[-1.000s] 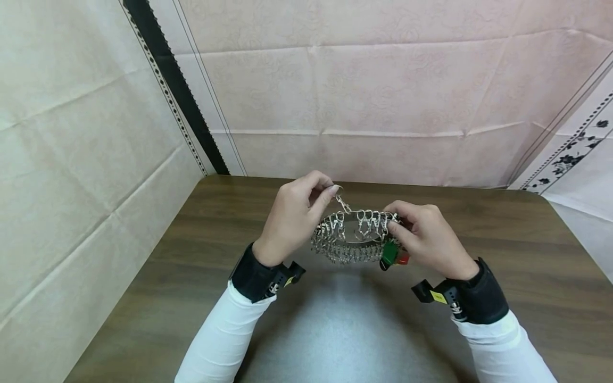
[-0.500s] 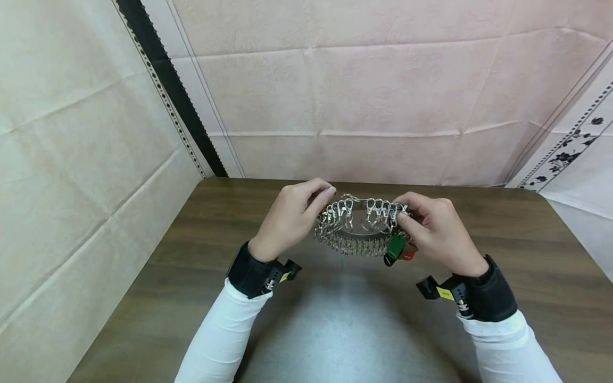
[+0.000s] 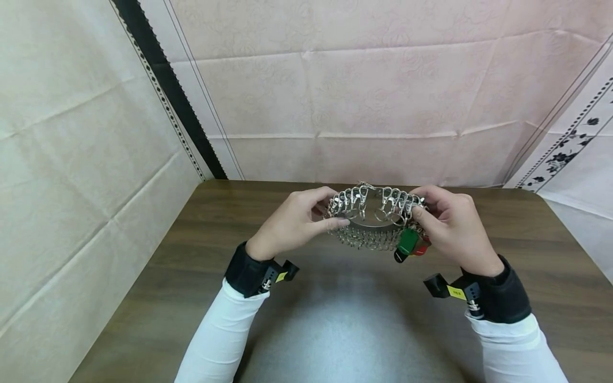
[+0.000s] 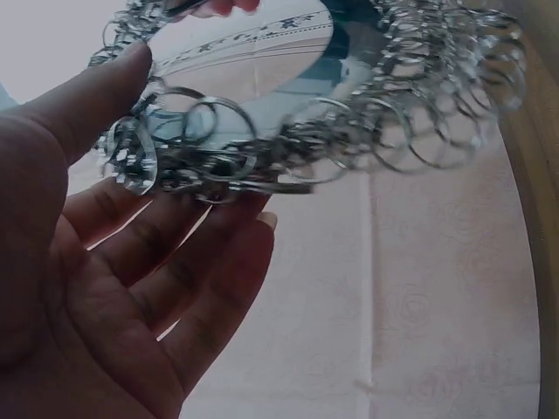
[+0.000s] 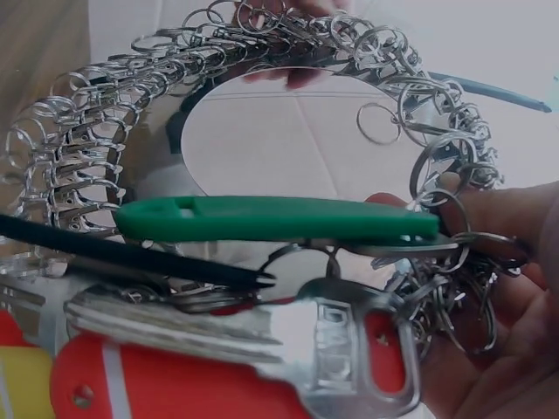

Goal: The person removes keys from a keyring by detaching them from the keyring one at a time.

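Table (image 3: pixel 354 330) across the bottom of the head view; over it, just right of centre, we have a metal loop (image 3: pixel 375 227) crowded with rings and clips; we judge its band stiff, the fringe loose and slippery, the whole fairly weighty, hardly fragile; we would hold the band at opposite sides; left hand (image 3: pixel 304 221) pinches its left side; right hand (image 3: pixel 450 223) grips its right, beside a green tag (image 3: pixel 408 242) and a key (image 5: pixel 293 336).

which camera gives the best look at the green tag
Right wrist: the green tag is large and close there. The head view shows it small, beside the right hand; the left wrist view doesn't show it.
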Tool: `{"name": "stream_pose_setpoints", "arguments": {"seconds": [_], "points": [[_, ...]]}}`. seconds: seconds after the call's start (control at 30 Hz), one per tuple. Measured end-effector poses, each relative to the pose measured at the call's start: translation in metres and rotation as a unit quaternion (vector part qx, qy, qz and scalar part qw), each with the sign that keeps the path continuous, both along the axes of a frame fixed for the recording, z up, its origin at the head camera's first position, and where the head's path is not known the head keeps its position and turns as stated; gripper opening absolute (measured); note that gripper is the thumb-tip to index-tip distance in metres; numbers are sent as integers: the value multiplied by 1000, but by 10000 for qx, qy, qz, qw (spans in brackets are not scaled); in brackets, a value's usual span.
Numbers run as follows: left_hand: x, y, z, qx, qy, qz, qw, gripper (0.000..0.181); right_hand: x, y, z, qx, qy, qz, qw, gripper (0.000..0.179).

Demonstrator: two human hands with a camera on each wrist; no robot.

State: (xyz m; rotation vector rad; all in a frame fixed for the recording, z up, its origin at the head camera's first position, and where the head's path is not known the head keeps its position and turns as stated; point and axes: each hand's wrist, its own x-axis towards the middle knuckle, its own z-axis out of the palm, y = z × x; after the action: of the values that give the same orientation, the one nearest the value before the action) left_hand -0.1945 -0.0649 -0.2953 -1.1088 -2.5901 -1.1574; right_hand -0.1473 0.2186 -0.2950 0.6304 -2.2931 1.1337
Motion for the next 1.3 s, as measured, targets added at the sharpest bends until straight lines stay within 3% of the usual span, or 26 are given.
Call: {"name": "stream_pose_setpoints", "arguments": {"seconds": [0.17, 0.4, 0.8, 1.03, 1.3], "points": [[-2, 2, -4, 6, 37, -118, 9999, 17, 1, -1, 2, -102, -21, -12, 9999, 18], [-1, 4, -6, 234, 125, -157, 9995, 12, 2, -3, 3, -179, -118, 97, 9997, 18], [-2, 10, -7, 855, 589, 276, 9942, 11, -1, -6, -2, -403, -482, 127, 9979, 17], [1, 10, -6, 983, 512, 362, 9932, 8, -3, -8, -3, -326, -616, 202, 9974, 14], [2, 10, -5, 972, 808, 537, 9905, 6, -5, -7, -4, -193, -834, 422, 9954, 14]]}}
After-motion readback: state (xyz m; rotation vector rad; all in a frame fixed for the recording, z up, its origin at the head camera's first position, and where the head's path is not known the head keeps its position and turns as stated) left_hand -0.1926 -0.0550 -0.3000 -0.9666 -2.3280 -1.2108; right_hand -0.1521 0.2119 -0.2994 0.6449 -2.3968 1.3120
